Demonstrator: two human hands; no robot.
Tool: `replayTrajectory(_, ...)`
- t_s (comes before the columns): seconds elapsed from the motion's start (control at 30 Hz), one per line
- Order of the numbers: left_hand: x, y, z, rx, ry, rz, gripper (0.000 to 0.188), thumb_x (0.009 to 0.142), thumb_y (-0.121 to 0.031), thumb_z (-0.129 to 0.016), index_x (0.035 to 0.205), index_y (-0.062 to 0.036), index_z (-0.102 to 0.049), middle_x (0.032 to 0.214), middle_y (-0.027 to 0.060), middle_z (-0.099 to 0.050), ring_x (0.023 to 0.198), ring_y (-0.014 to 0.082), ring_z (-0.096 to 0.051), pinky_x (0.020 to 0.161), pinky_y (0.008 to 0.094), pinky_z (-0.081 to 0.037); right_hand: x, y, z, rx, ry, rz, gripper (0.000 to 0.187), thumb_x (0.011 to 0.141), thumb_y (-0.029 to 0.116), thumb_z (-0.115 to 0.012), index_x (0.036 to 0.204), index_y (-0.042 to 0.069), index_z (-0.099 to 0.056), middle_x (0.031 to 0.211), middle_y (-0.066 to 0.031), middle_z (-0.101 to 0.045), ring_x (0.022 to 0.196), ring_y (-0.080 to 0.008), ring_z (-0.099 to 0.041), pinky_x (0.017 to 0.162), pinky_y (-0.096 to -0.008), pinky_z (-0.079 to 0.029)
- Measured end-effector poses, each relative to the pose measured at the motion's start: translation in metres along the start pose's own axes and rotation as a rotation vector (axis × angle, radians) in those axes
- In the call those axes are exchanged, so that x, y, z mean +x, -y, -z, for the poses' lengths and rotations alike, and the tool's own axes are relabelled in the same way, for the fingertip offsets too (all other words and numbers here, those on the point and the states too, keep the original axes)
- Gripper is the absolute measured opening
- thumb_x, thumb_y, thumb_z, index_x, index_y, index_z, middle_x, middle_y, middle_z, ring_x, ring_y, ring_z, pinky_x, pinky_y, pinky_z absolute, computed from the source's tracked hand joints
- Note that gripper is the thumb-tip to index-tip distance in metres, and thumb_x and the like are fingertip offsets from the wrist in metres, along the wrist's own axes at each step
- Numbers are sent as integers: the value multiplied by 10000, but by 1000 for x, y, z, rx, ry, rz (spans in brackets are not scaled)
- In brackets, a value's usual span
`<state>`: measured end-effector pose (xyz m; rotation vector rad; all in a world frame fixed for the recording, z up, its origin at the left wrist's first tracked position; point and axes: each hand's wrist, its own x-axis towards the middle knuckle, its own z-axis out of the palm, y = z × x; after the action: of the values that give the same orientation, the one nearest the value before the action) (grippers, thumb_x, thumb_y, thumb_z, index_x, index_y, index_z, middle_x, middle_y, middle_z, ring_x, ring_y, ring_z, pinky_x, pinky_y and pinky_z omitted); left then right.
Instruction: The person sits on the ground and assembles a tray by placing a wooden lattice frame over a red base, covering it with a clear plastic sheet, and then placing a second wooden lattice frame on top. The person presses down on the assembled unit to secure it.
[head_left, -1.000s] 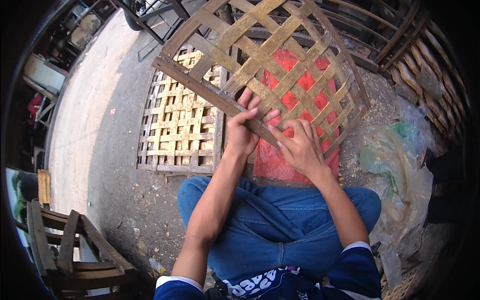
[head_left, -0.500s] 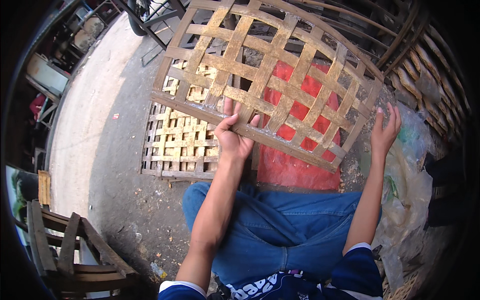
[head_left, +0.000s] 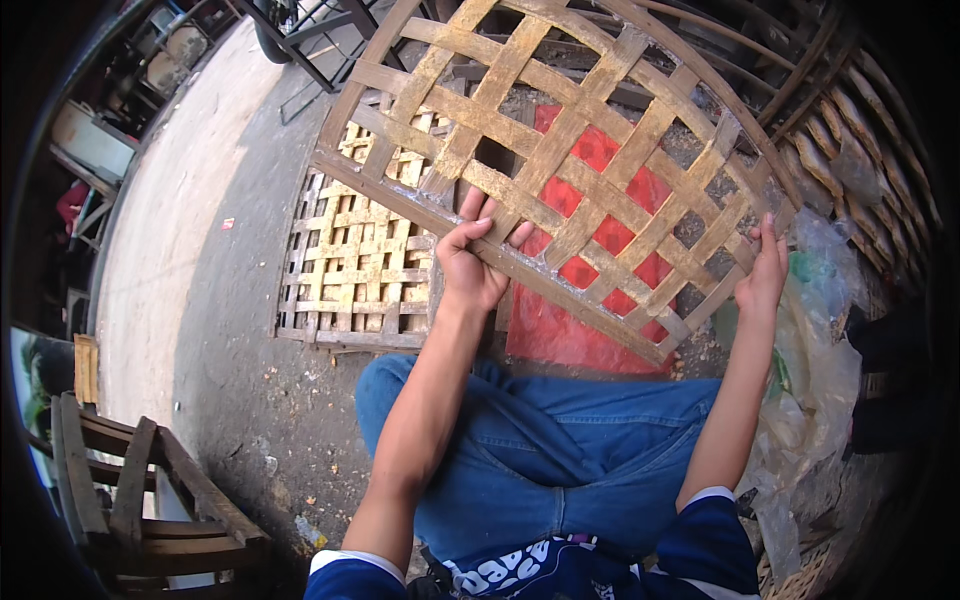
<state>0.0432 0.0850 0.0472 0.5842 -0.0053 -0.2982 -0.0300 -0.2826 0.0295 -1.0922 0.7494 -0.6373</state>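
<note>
A lattice panel (head_left: 560, 145) of woven wooden strips in a wooden frame is raised above my lap, tilted with its right end lower. My left hand (head_left: 477, 265) grips its near frame rail, thumb on top and fingers passing behind and through the gaps. At the panel's right edge, my right hand (head_left: 765, 268) pinches the frame with its fingertips. Beneath the panel lies a red plastic sheet (head_left: 590, 345), partly seen through the openings. A stack of similar lattice panels (head_left: 350, 265) rests on the ground to the left.
A wooden slatted stool (head_left: 150, 500) stands at the lower left. Crumpled clear plastic (head_left: 815, 370) lies along my right side. Curved wooden slats (head_left: 860, 150) are piled at the far right. A dark metal frame (head_left: 320, 40) stands beyond the panel, beside a pale path (head_left: 150, 270).
The panel has tipped further, its right end swinging down toward me and its left end shifting right. My right hand, open beside it before, has closed on its right edge.
</note>
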Motion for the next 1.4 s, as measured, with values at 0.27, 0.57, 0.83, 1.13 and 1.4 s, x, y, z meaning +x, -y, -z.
replayTrajectory(0.27, 16, -20, 11, 268, -250, -59, 484, 1029, -378, -522, 1251, 51, -552, 1133, 202, -670, 1053, 284, -666, 926, 444, -563, 5, -4, 11, 195, -137, -54, 302, 930, 357, -730, 950, 99, -575, 952, -23, -542, 937, -191, -549, 847, -383, -497)
replayTrajectory(0.57, 24, -89, 42, 726, -547, -428, 535, 1085, -440, -355, 1182, 13, -624, 906, 43, -616, 1060, 211, -607, 1018, 408, -411, 10, 9, 23, 408, -145, -72, 337, 968, 431, -653, 837, 152, -516, 879, 12, -537, 932, -192, -521, 852, -389, -416)
replayTrajectory(0.83, 27, -50, 19, 1678, -245, -285, 310, 1022, -231, -517, 1250, -92, -676, 1109, 140, -703, 1023, 310, -643, 917, 392, -463, 16, 6, 29, 493, -210, -93, 323, 1007, 450, -578, 832, 197, -477, 830, 55, -515, 899, -160, -492, 876, -373, -346)
replayTrajectory(1.13, 27, -53, 11, 1736, -120, -126, 420, 1077, -314, -397, 1361, -79, -597, 1200, 172, -686, 1155, 278, -627, 990, 409, -466, -6, 28, 9, 560, -259, -56, 323, 1017, 457, -553, 866, 180, -483, 822, 55, -509, 932, -175, -507, 970, -411, -359)
replayTrajectory(1.4, 24, -21, -10, 663, 135, -79, 845, 990, -690, -282, 1565, -71, -265, 1617, 135, -254, 1431, 350, -350, 1078, 565, -403, -23, 18, -5, 521, 3, 283, 344, 1021, 379, -572, 1195, 89, -511, 839, 7, -480, 884, -163, -508, 984, -429, -419)
